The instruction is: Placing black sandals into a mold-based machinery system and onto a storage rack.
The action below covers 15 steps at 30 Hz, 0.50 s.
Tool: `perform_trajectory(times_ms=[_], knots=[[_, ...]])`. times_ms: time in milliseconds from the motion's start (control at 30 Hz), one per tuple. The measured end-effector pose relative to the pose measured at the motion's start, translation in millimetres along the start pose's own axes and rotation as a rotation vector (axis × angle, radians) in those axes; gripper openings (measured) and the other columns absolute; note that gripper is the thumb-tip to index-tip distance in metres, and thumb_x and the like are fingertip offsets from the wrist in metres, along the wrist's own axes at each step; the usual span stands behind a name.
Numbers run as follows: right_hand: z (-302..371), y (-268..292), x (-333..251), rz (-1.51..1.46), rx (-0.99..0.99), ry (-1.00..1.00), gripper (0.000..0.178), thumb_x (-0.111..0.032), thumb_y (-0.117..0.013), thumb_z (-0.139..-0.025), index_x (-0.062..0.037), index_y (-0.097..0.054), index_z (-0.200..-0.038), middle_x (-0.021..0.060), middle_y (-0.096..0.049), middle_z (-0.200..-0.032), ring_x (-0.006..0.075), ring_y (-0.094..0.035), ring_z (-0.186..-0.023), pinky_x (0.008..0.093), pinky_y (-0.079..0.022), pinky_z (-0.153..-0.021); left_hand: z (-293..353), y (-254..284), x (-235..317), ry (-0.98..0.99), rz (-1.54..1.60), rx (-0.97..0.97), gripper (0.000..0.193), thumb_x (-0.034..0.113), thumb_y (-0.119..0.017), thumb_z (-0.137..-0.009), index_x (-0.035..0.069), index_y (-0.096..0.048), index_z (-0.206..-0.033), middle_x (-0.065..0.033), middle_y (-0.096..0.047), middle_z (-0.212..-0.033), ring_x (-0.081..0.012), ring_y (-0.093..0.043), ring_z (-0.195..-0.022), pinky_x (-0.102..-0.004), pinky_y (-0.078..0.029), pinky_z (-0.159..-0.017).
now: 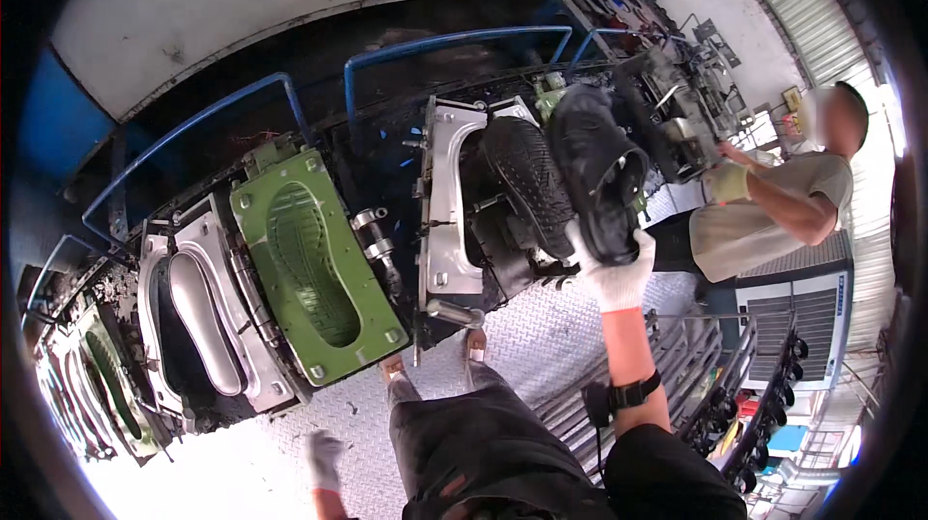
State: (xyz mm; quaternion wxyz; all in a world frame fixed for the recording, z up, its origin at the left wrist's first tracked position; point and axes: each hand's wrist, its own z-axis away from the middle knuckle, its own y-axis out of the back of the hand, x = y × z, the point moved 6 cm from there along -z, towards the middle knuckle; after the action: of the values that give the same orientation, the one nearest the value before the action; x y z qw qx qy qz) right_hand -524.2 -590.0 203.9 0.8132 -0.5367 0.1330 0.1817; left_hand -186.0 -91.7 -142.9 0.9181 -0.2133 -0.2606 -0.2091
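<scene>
My right hand (615,269), in a white knit glove, is raised and grips a black sandal (592,148) by its lower end. The sandal is held upright, its strap opening facing right. Close on its left is a black sole (527,182) with a studded tread, over an open silver mould frame (452,264); whether the sole touches the sandal or rests on the mould I cannot tell. My left hand (327,452), also gloved, hangs low at the left of my legs, away from the moulds. It is smeared by motion, so its fingers do not show clearly.
Left of the silver frame lies an open green mould (314,269) with a foot-shaped hollow, beside a silver sole form (206,322). Blue rails (454,37) run behind. A co-worker (773,211) stands at right by machinery. A metal rack (667,375) holds black footwear at lower right.
</scene>
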Motion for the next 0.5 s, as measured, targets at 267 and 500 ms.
perform_trajectory(times_ms=[267,500], knots=[[-156,89,-101,0.321,-0.039,-0.221,0.039,-0.006,-0.043,-0.084,0.0047,-0.049,-0.121,0.0195,-0.06,-0.123,0.0364,-0.058,-0.115,0.0552,-0.046,-0.102,55,-425,-36,0.055,-0.505,-0.507,0.031,0.028,-0.052,-0.098,0.002,-0.065,-0.109,-0.0055,-0.066,-0.097,-0.0161,-0.063,-0.089,-0.0288,-0.047,-0.086],[-152,100,-144,0.64,-0.191,-0.166,0.058,0.002,-0.047,-0.079,0.0009,-0.044,-0.137,0.0167,-0.056,-0.129,0.0293,-0.056,-0.118,0.0436,-0.047,-0.101,-43,-579,9,-0.596,-0.081,-0.003,0.047,0.031,-0.052,-0.094,0.001,-0.054,-0.131,-0.0094,-0.062,-0.118,-0.0189,-0.057,-0.106,-0.0321,-0.046,-0.091]])
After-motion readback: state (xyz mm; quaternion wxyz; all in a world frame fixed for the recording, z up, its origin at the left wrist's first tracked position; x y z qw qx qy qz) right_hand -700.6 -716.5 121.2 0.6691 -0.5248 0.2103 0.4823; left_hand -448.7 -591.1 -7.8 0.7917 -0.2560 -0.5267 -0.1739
